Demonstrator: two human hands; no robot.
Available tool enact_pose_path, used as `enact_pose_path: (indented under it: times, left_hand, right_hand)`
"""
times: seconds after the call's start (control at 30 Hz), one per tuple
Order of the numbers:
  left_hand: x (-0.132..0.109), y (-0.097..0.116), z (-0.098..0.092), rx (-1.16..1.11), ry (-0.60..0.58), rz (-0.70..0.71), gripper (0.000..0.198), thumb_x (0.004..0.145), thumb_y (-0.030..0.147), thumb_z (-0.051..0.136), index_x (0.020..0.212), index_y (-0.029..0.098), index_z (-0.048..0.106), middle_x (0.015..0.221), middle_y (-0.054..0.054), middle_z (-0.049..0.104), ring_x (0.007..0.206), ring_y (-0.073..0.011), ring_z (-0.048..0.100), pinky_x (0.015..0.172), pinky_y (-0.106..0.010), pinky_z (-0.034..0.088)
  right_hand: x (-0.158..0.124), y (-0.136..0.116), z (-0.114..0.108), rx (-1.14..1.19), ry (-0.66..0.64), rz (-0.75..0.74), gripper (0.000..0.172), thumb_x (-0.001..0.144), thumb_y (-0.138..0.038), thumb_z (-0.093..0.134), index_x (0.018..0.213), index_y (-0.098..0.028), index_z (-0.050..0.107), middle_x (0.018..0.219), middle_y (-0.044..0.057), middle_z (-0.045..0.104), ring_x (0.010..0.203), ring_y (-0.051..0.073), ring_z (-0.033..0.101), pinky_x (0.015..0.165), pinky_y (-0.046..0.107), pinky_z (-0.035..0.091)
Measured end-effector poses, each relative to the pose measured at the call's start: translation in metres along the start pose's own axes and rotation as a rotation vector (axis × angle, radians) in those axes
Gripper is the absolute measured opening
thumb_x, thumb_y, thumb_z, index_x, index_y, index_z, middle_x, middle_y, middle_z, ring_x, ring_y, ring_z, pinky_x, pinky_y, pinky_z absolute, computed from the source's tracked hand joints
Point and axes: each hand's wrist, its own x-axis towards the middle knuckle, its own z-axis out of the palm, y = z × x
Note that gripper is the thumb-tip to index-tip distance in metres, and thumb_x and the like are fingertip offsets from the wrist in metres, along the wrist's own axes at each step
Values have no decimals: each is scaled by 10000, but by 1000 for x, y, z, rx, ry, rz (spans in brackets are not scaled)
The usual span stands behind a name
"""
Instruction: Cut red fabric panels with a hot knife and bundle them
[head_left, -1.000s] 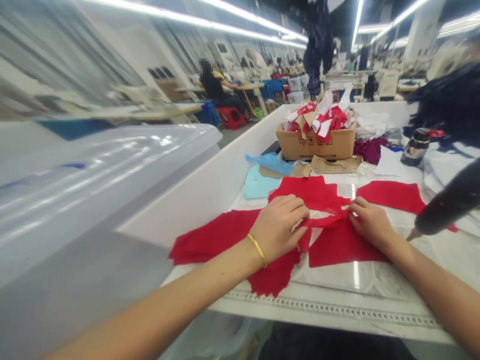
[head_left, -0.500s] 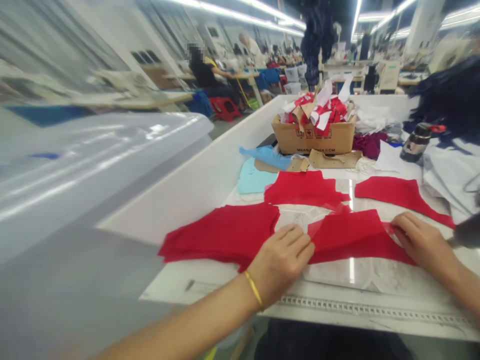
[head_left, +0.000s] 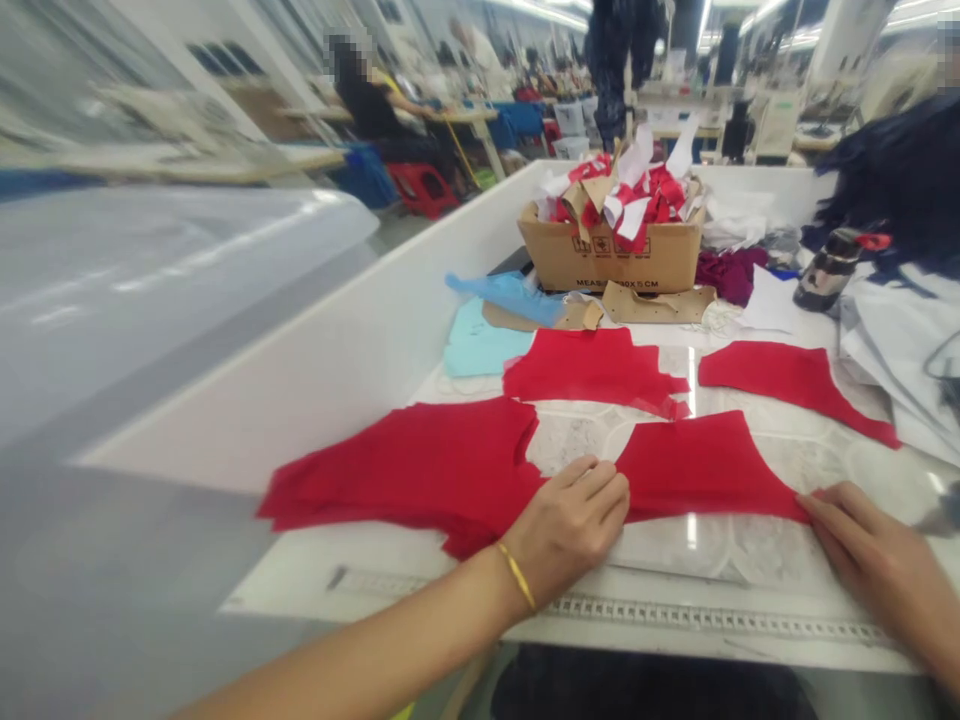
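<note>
A red cut fabric piece lies on the table in front of me, between my two hands. My left hand, with a gold bracelet at the wrist, is closed on its left end. At the tapering right tip, my right hand pinches the cloth between thumb and fingers. A stack of red fabric pieces lies to the left, its right edge beside my left hand. Farther back rest another red piece with a notched edge and a curved red piece.
A cardboard box of red and white scraps stands at the back. Light blue sheets lie before it. A dark bottle stands right, near white paper and dark cloth. A measuring tape runs along the front edge; a white side wall rises left.
The sheer red layer over the middle piece is no longer raised; the piece lies flatter. My right hand has moved down to its tip. The view has shifted slightly.
</note>
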Motion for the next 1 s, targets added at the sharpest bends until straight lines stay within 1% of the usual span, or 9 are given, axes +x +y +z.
enact_pose_path:
  times: [0.13,0.33,0.5,0.57,0.63,0.73,0.8,0.87,1.0]
  left_hand:
    - [-2,-3,-11,41,34,-88,238,957,18,461,1021,110,671,840,-74,660,798,-225,590,802,-370,512]
    - [-4,-14,-20,7,-70,-247,238,841,8,477,812,154,663,915,-103,667,852,-254,580,818,-391,488]
    - [-16,-9,-32,-174,-152,-372,216,816,10,481,820,165,632,921,-86,625,858,-238,549,780,-376,470]
    - [-21,-1,-34,-304,-191,-439,143,880,84,512,870,174,622,934,-70,601,873,-231,537,774,-370,460]
    - [-24,9,-31,-399,-193,-510,90,950,253,559,911,189,608,949,-58,578,880,-231,523,774,-374,448]
    - [-23,20,-22,-404,-219,-583,336,965,527,574,924,194,588,943,-53,555,882,-244,499,781,-396,428]
    - [-18,23,-16,-393,-289,-619,391,946,577,592,897,189,578,919,-50,546,878,-251,489,780,-406,413]
    - [-12,22,-13,-437,-343,-665,324,936,491,642,848,188,569,903,-43,540,871,-248,486,773,-401,402]
    - [-1,17,-16,-648,-321,-786,215,904,234,655,728,189,540,878,-23,533,863,-220,500,786,-377,407]
  right_hand:
    - [3,-6,-2,-21,27,8,252,1032,-172,424,1037,-178,675,879,44,717,611,113,682,469,209,482]
    - [-18,8,5,-50,-24,55,229,1011,-244,502,1194,-209,635,1038,67,722,816,185,727,638,267,571]
    - [-34,15,15,-12,-8,144,265,992,-290,506,1216,-263,645,1062,71,712,825,215,717,617,314,561]
    - [-32,13,16,22,26,175,275,979,-277,526,1229,-293,642,1035,74,717,846,226,716,643,334,562]
    - [-28,10,16,36,61,147,277,964,-271,564,1226,-312,645,1001,67,723,819,209,713,626,319,557]
    - [-24,8,13,43,73,139,218,981,-307,544,1162,-286,663,974,40,716,764,172,704,568,281,527]
    - [-23,7,12,42,71,158,204,1005,-323,507,1113,-249,663,986,29,708,760,157,698,574,266,511]
    - [-21,6,11,33,76,150,207,1019,-331,493,1083,-221,657,999,29,701,773,151,694,606,254,509]
    - [-19,4,11,4,78,137,211,1032,-326,485,1071,-197,648,1008,36,697,780,146,689,620,244,501]
